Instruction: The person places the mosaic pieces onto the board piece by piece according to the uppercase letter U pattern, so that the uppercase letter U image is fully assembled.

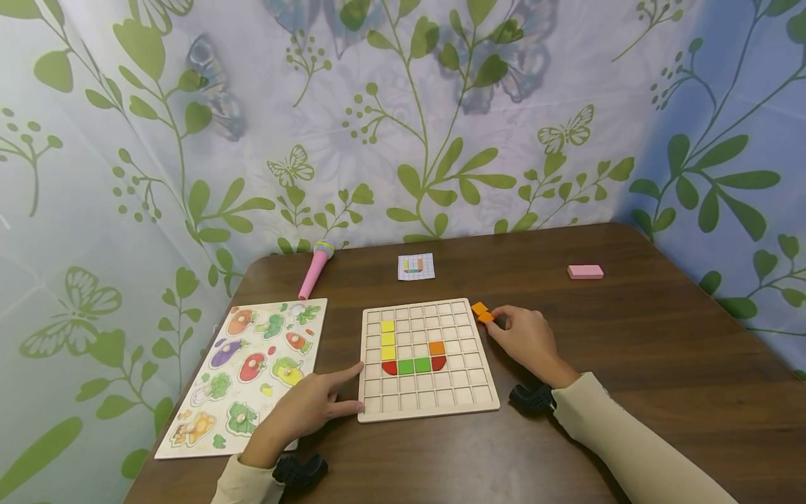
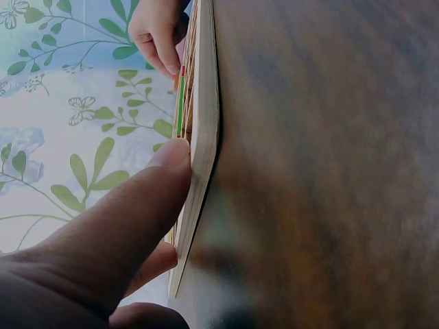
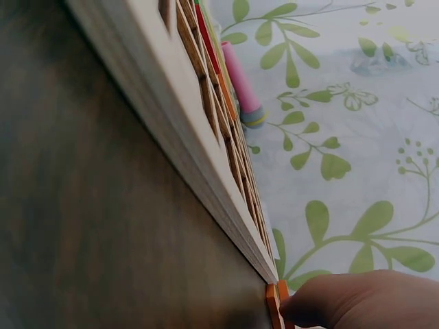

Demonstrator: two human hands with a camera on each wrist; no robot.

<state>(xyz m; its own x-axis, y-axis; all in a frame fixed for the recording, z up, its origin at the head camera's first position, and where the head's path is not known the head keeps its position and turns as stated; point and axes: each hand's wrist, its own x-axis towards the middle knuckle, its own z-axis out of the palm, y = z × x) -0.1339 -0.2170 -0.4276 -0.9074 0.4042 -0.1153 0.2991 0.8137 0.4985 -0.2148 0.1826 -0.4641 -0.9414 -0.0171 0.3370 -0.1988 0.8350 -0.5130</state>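
Note:
A square wooden grid board (image 1: pixel 428 411) lies flat on the table. In its cells sit a column of yellow tiles (image 1: pixel 387 339), two green tiles (image 1: pixel 406 366), two red rounded pieces (image 1: pixel 439 363) and an orange tile (image 1: pixel 436 348). My left hand (image 1: pixel 306 404) rests at the board's left edge, its index finger and thumb stretched out and touching the rim. Beyond the right edge, my right hand (image 1: pixel 527 338) pinches an orange square tile (image 1: pixel 485 318) by the board's upper right corner. A second orange tile (image 1: pixel 479 308) lies against it; the right wrist view shows both side by side.
A vegetable puzzle board (image 1: pixel 217 350) lies to the left, partly under my left forearm. Behind are a pink toy microphone (image 1: pixel 315 269) and a small pattern card (image 1: pixel 416 267). A pink block (image 1: pixel 585 271) sits far right. A patterned cloth (image 1: pixel 378 140) hangs behind the table.

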